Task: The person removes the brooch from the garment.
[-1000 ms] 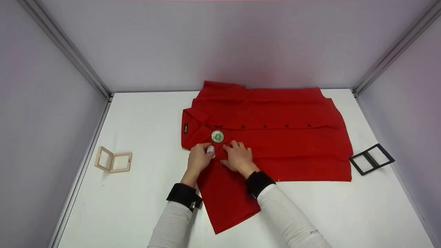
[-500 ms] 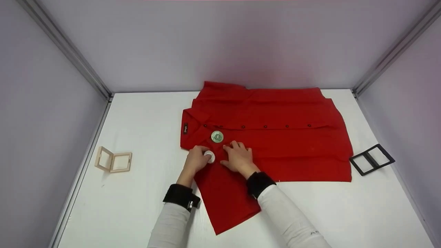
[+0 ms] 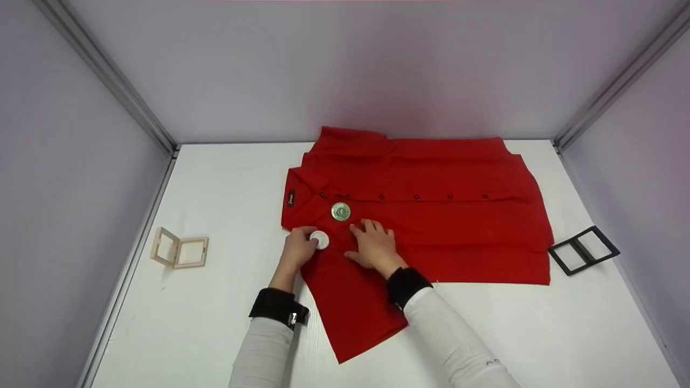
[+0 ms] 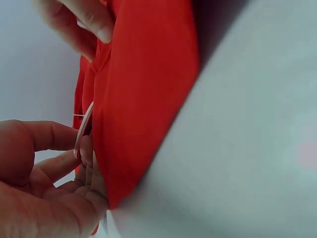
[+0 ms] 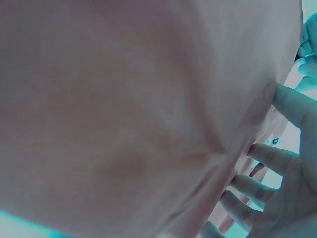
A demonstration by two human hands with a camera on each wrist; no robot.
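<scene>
A red button-up shirt (image 3: 447,226) lies spread on the white table, its collar to the left. On the chest near the collar sits a round green-and-white badge (image 3: 340,211). My left hand (image 3: 299,248) pinches a flat white disc (image 3: 321,240) between thumb and fingers, just below the collar. The left wrist view has that disc (image 4: 85,126) nearly edge-on, close against the red cloth; its underside is hidden. My right hand (image 3: 373,247) rests on the shirt below and right of the badge, fingers spread and pressing the cloth.
A small hinged wooden frame (image 3: 190,252) stands unfolded at the table's left. To the right of the shirt's hem lies a black double frame (image 3: 584,251). Pale walls (image 3: 345,70) enclose the table at the back and sides. One sleeve (image 3: 350,323) points toward the front.
My left hand has shifted a little to the left with the white disc, which has turned from a narrow tilted view to showing its round face. My right hand has stayed put.
</scene>
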